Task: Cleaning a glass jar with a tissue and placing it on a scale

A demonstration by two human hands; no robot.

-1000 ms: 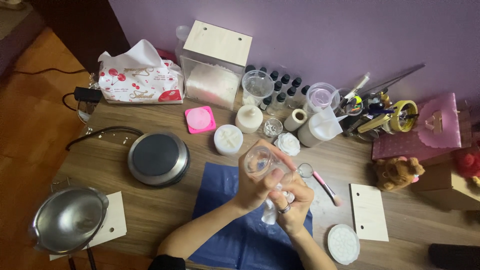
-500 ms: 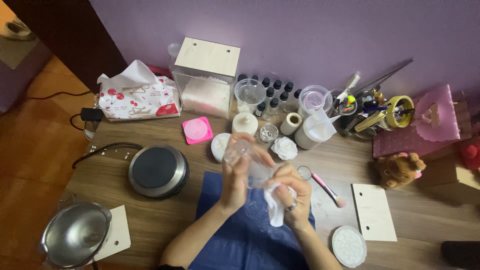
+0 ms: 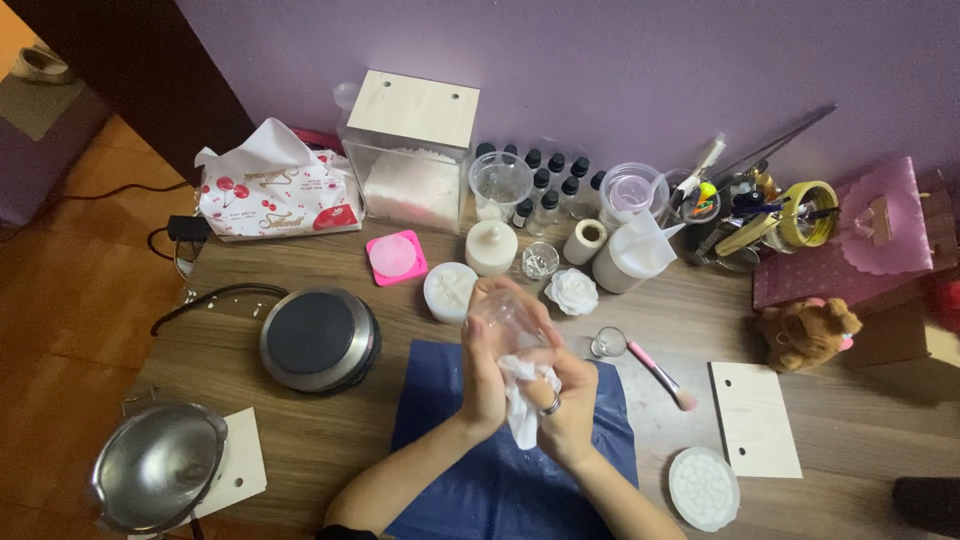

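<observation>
My left hand (image 3: pixel 487 360) is wrapped around a small clear glass cup (image 3: pixel 510 318), held above a dark blue cloth (image 3: pixel 470 480) on the wooden table (image 3: pixel 700 320). My right hand (image 3: pixel 570 400), with a ring on one finger, grips a crumpled white tissue (image 3: pixel 522 400) pressed against the bottom of the cup. Both hands meet over the upper middle of the cloth.
A round hot plate (image 3: pixel 318 338) and a steel pot (image 3: pixel 158 468) sit on the left. Behind the hands stand a tissue pack (image 3: pixel 275 190), a clear box of white flakes (image 3: pixel 415 160), small dark-capped bottles (image 3: pixel 555 180), white candles (image 3: pixel 490 248), a pink mould (image 3: pixel 396 257) and a pink brush (image 3: pixel 668 378).
The view has shifted, so the hands and cup sit more to the left and higher in the picture. The tissue has moved from beside the cup to against its bottom.
</observation>
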